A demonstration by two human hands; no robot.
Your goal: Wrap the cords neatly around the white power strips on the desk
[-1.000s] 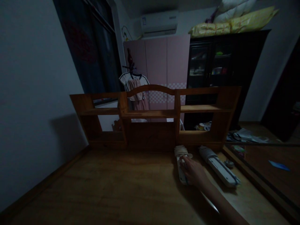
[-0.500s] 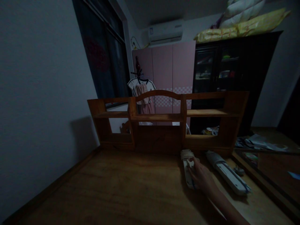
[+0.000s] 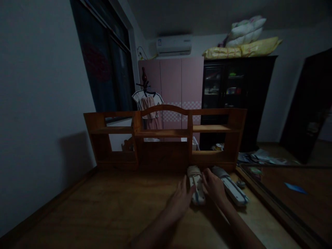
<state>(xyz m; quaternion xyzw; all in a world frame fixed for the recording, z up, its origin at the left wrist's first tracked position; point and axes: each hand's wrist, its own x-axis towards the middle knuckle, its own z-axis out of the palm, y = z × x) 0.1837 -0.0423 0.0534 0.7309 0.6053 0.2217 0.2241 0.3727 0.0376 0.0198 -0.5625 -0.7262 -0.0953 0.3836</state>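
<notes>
A white power strip (image 3: 196, 190) lies lengthwise on the wooden desktop, its pale cord (image 3: 193, 171) wound around the far end. My left hand (image 3: 183, 197) comes in from its left with fingers apart, the thumb at the strip's edge; whether it touches I cannot tell. On the other side, my right hand (image 3: 213, 183) has its fingers curled together against the strip's right edge, and what they hold is hidden. A second white power strip (image 3: 234, 192), wrapped with a grey cord (image 3: 219, 172), rests to the right, with a plug (image 3: 240, 183) beside it.
A wooden shelf unit (image 3: 163, 133) stands along the desktop's far edge. Bare wooden desktop (image 3: 124, 204) stretches to the left, up to the wall (image 3: 38, 138). At the right runs a raised wooden edge (image 3: 261, 197), with a blue piece (image 3: 295, 187) on the brown surface beyond.
My left hand has come into view beside the nearer strip. My right hand, earlier over the strip with a small pale piece in its fingers, is now at its right edge. The view has shifted right.
</notes>
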